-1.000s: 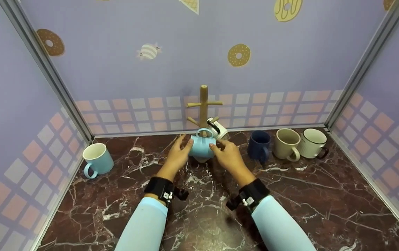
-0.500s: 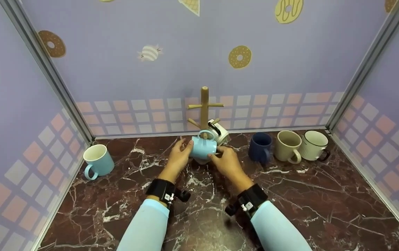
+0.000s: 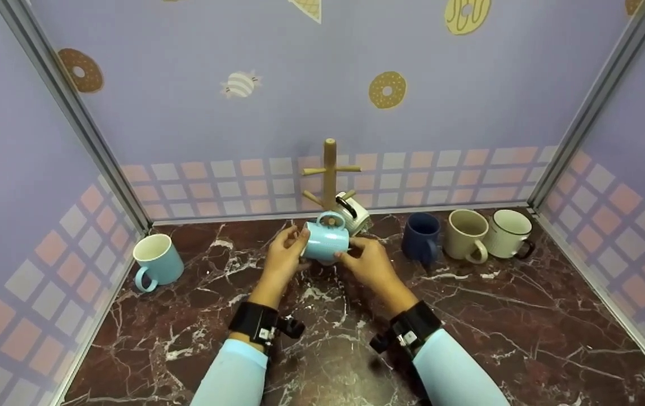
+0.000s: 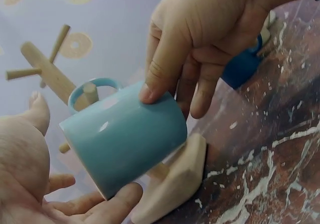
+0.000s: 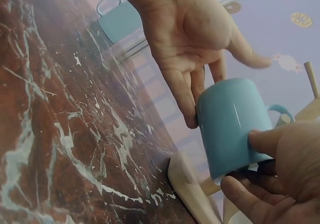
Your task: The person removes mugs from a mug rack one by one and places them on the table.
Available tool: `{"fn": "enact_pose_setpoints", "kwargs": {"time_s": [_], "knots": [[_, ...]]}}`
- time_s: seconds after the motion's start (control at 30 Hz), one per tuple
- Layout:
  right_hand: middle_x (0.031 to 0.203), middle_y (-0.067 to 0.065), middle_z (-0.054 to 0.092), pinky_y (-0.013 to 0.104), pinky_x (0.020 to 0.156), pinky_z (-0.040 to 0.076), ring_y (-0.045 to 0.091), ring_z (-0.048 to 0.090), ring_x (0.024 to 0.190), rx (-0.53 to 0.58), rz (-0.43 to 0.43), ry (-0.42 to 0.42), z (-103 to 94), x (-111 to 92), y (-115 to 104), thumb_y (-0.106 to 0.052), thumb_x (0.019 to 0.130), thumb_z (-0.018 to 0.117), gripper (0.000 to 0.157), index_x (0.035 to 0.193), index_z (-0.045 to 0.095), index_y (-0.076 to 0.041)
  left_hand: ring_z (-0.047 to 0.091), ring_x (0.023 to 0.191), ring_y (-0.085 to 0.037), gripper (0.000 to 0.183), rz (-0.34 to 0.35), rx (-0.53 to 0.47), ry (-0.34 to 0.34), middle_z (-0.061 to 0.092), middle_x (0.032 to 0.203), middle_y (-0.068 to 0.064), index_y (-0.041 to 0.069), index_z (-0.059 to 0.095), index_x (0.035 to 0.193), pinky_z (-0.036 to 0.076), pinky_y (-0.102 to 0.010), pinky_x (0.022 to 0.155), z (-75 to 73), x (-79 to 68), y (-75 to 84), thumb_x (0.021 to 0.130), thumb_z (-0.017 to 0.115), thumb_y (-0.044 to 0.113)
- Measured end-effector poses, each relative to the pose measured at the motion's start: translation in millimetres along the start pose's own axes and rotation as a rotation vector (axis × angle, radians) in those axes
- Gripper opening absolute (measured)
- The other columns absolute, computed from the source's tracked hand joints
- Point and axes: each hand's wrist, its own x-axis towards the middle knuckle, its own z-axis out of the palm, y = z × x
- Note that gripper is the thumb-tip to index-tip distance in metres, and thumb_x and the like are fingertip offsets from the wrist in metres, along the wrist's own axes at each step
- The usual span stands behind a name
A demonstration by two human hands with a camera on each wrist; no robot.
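A light blue mug (image 3: 327, 241) lies on its side in mid-air in front of the wooden mug stand (image 3: 330, 155), its handle on top. My right hand (image 3: 372, 262) pinches the closed base end, thumb on the side wall. At the rim end is my left hand (image 3: 284, 259); in the left wrist view its fingertips touch the rim from below while the thumb (image 4: 39, 112) stands off the mug. The end of a peg (image 4: 90, 92) shows inside the handle loop. Behind, on the stand's lower right, a white mug (image 3: 358, 221) with a black handle hangs tilted.
Another light blue mug (image 3: 160, 264) stands upright at the left of the marbled table (image 3: 322, 349). To the right stand a navy mug (image 3: 417, 239), a beige mug (image 3: 460, 239) and a white mug (image 3: 504, 239) with a dark handle. Patterned walls enclose the back and sides.
The mug has tilted and shifted slightly left, staying in front of the stand. My left hand has drawn slightly down and left; my right hand keeps its pinch on the base end.
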Motion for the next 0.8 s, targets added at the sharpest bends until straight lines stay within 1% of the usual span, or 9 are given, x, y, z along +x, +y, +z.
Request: {"fn": "enact_pose_setpoints", "kwargs": {"time_s": [0.1, 0.27, 0.33, 0.4, 0.5, 0.57, 0.63, 0.73, 0.8], "knots": [[0.131, 0.022, 0.083, 0.055, 0.115, 0.062, 0.041, 0.079, 0.126, 0.01, -0.018, -0.006, -3.0, -1.3, -2.5, -0.018, 0.097, 0.092, 0.04, 0.128, 0.083, 0.003, 0.071, 0.134, -0.051, 0.084, 0.02, 0.03, -0.008, 0.061, 0.157, -0.035, 0.002, 0.043, 0.172, 0.07, -0.057, 0.102, -3.6, -6.7, 2.5, 0.107, 0.082, 0.038], [0.128, 0.022, 0.084, 0.049, 0.102, 0.07, 0.037, 0.084, 0.114, 0.071, -0.034, -0.039, -10.2, -3.0, -11.4, -0.016, 0.096, 0.093, 0.039, 0.129, 0.083, 0.003, 0.075, 0.121, -0.04, 0.102, 0.079, 0.206, 0.032, 0.068, 0.149, -0.029, 0.005, 0.044, 0.173, 0.069, -0.046, 0.101, -8.2, -15.6, 9.1, 0.094, 0.096, 0.04], [0.128, 0.023, 0.084, 0.043, 0.096, 0.072, 0.036, 0.085, 0.11, 0.108, -0.04, -0.074, -13.6, -3.8, -15.4, -0.015, 0.097, 0.092, 0.04, 0.131, 0.082, 0.004, 0.073, 0.119, -0.036, 0.102, 0.095, 0.259, 0.055, 0.069, 0.147, -0.026, 0.007, 0.046, 0.173, 0.067, -0.044, 0.102, -10.4, -19.3, 13.7, 0.091, 0.097, 0.041], [0.128, 0.024, 0.083, 0.037, 0.091, 0.073, 0.034, 0.086, 0.108, 0.138, -0.055, -0.115, -17.5, -4.6, -18.8, -0.016, 0.098, 0.091, 0.041, 0.132, 0.081, 0.004, 0.071, 0.121, -0.035, 0.099, 0.109, 0.281, 0.066, 0.067, 0.147, -0.024, 0.008, 0.051, 0.17, 0.065, -0.046, 0.104, -13.0, -23.7, 19.2, 0.09, 0.098, 0.041], [0.127, 0.028, 0.082, 0.035, 0.083, 0.073, 0.029, 0.087, 0.096, 0.228, -0.059, -0.193, -24.8, -6.1, -20.7, -0.018, 0.104, 0.086, 0.041, 0.135, 0.078, 0.008, 0.067, 0.124, -0.037, 0.092, 0.125, 0.309, 0.063, 0.061, 0.149, -0.022, 0.01, 0.057, 0.166, 0.063, -0.05, 0.108, -17.0, -31.3, 28.8, 0.089, 0.098, 0.04], [0.127, 0.032, 0.08, 0.042, 0.081, 0.074, 0.025, 0.086, 0.088, 0.33, -0.043, -0.243, -29.8, -6.7, -19.5, -0.026, 0.111, 0.077, 0.046, 0.137, 0.075, 0.011, 0.067, 0.125, -0.038, 0.09, 0.132, 0.336, 0.061, 0.058, 0.15, -0.02, 0.013, 0.06, 0.163, 0.063, -0.053, 0.107, -19.4, -36.9, 35.6, 0.087, 0.098, 0.041], [0.127, 0.035, 0.079, 0.052, 0.082, 0.074, 0.022, 0.085, 0.084, 0.455, -0.002, -0.286, -33.5, -6.7, -16.3, -0.043, 0.116, 0.065, 0.062, 0.14, 0.071, 0.014, 0.067, 0.124, -0.038, 0.09, 0.145, 0.36, 0.052, 0.058, 0.147, -0.018, 0.016, 0.061, 0.162, 0.062, -0.053, 0.105, -20.8, -42.1, 42.3, 0.085, 0.099, 0.042], [0.121, 0.029, 0.081, 0.059, 0.086, 0.073, 0.021, 0.083, 0.089, 0.594, 0.086, -0.289, -35.4, -5.7, -10.2, -0.07, 0.109, 0.051, 0.091, 0.138, 0.07, 0.014, 0.067, 0.12, -0.034, 0.091, 0.173, 0.393, 0.02, 0.058, 0.14, -0.015, 0.019, 0.063, 0.161, 0.063, -0.049, 0.101, -21.2, -48.4, 50.3, 0.082, 0.101, 0.044], [0.117, 0.02, 0.083, 0.056, 0.086, 0.073, 0.02, 0.082, 0.093, 0.643, 0.15, -0.284, -34.2, -4.8, -6.1, -0.075, 0.106, 0.049, 0.094, 0.137, 0.071, 0.011, 0.066, 0.117, -0.031, 0.093, 0.196, 0.396, -0.026, 0.057, 0.136, -0.013, 0.019, 0.063, 0.162, 0.064, -0.045, 0.097, -20.6, -52.0, 54.4, 0.081, 0.102, 0.042]]}}
